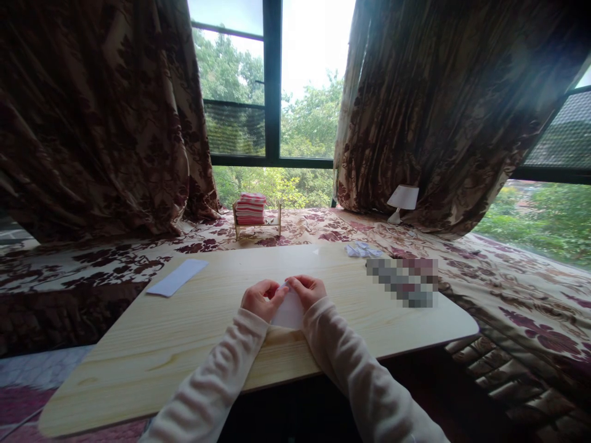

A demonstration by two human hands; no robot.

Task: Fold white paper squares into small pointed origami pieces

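A white sheet of paper is held over the middle of the wooden table, close to its near edge. My left hand pinches the paper's upper left side between thumb and fingers. At the upper right side, my right hand grips it too, its thumb and fingertips near those of the left. The paper narrows toward the top where the fingertips meet; whether a fold is there I cannot tell, as the fingers cover that part.
Another white paper lies flat at the table's left. Crumpled white pieces lie at the far right edge, near a blurred-out patch. Beyond the table, a small rack with folded red-striped cloths and a white lamp stand on the patterned cover.
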